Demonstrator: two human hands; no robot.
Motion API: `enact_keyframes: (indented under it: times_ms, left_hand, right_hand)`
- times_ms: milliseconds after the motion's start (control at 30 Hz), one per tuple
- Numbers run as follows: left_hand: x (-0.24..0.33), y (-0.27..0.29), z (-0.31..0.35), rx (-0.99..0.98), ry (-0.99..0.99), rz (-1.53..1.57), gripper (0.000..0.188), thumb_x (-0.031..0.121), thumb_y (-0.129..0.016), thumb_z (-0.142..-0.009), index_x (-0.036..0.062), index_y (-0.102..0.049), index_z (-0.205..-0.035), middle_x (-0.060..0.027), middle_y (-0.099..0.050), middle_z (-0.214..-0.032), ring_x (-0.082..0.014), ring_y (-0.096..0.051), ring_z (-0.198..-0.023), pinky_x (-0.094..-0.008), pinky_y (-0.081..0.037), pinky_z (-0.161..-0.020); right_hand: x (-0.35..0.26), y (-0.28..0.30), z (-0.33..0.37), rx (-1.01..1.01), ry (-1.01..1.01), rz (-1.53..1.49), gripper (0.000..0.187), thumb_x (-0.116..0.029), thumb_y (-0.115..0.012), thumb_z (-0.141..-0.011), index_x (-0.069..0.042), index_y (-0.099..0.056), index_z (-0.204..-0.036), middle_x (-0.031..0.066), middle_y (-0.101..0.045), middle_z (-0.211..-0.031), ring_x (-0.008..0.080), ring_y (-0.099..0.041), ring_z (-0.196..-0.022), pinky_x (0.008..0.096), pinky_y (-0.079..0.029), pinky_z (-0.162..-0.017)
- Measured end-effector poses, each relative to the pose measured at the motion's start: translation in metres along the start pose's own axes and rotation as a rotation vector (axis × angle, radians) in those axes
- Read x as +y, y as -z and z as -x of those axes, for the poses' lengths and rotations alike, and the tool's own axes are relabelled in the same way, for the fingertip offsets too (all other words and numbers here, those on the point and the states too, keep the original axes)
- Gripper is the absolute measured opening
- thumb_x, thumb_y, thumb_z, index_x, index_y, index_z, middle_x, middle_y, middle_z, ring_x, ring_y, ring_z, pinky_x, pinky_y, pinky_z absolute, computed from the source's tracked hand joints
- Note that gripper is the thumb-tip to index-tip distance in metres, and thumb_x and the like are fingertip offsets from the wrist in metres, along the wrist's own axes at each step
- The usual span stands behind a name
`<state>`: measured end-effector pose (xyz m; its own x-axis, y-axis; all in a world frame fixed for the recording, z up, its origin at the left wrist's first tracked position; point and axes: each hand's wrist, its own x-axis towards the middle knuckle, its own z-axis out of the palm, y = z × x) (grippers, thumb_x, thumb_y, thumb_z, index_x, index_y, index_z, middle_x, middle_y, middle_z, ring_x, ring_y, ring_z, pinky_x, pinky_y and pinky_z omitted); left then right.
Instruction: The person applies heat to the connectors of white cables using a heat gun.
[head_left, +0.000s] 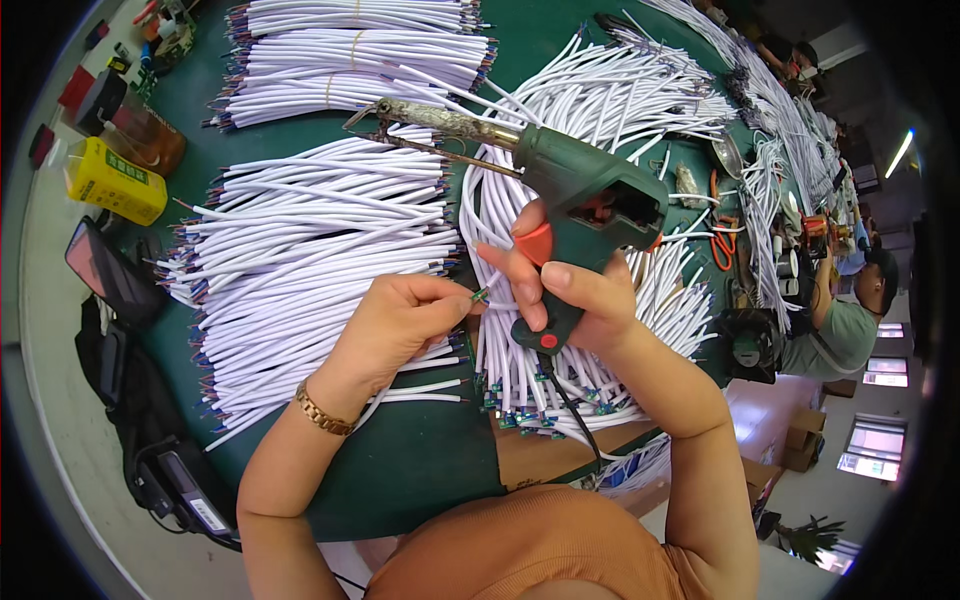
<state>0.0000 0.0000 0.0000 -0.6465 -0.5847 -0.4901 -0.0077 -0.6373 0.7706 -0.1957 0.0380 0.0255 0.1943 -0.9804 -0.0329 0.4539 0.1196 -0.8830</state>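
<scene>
My right hand [590, 295] grips a dark green soldering gun [575, 165] by its handle, with the index finger at the orange trigger. The metal tip of the gun points to the far left, above the white cables. Between thumb and index finger, my left hand [405, 320] pinches a small green circuit board [480, 296], close to the gun's handle. A white cable seems to run right from that board, partly hidden behind my right fingers. Under my left hand lies a wide stack of white cables [310, 260] with bare coloured wire ends.
Banded cable bundles [350, 60] lie at the back. Cables with green boards at their ends [530, 405] rest on cardboard [540, 458] at right. Orange-handled pliers [722, 245] lie beyond. A yellow container [118, 180] and a phone [108, 265] stand left. A co-worker [835, 325] sits at right.
</scene>
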Motion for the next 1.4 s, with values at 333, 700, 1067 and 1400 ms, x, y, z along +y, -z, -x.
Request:
enact_keyframes:
  times_ms: [333, 700, 1067, 1400]
  left_hand:
    - [-0.009, -0.01, -0.004, 0.114, -0.129, -0.001, 0.014, 0.008, -0.06, -0.081, -0.0037, -0.066, -0.084, -0.0028, -0.062, -0.073, -0.0047, -0.051, -0.064, -0.0188, -0.04, -0.058]
    - [-0.015, -0.002, -0.004, 0.042, -0.157, -0.129, 0.01, 0.013, -0.059, -0.087, 0.0027, -0.059, -0.087, 0.0046, -0.053, -0.068, 0.0009, -0.037, -0.05, -0.0151, -0.028, -0.044]
    - [-0.033, 0.005, -0.013, 0.06, -0.47, -0.389, 0.013, 0.011, -0.053, -0.089, -0.0006, -0.057, -0.087, -0.0025, -0.052, -0.066, -0.0072, -0.043, -0.058, -0.0234, -0.038, -0.054]
    - [-0.019, -0.002, -0.004, 0.087, -0.311, -0.415, 0.016, 0.011, -0.052, -0.086, -0.0033, -0.056, -0.08, -0.0034, -0.054, -0.065, -0.0052, -0.045, -0.059, -0.0238, -0.04, -0.051]
  right_hand:
    - [0.0, -0.002, -0.001, 0.052, 0.032, -0.143, 0.038, -0.012, -0.061, -0.079, 0.001, -0.047, -0.112, 0.0083, -0.056, -0.071, 0.0134, -0.054, -0.052, 0.037, -0.047, -0.088]
    - [-0.039, -0.031, 0.077, 0.336, -0.191, 0.365, 0.058, -0.033, -0.073, -0.07, -0.002, -0.044, -0.109, 0.0057, -0.053, -0.067, 0.0164, -0.055, -0.055, 0.0369, -0.048, -0.071]
    - [-0.026, -0.023, 0.123, 0.398, -0.24, 0.418, 0.058, -0.032, -0.073, -0.07, 0.002, -0.043, -0.106, 0.0083, -0.054, -0.067, 0.0174, -0.055, -0.06, 0.0324, -0.047, -0.063]
    - [-0.025, -0.021, 0.139, 0.467, -0.233, 0.468, 0.068, -0.032, -0.074, -0.07, 0.001, -0.039, -0.119, 0.0078, -0.052, -0.069, 0.0161, -0.054, -0.059, 0.0298, -0.046, -0.061]
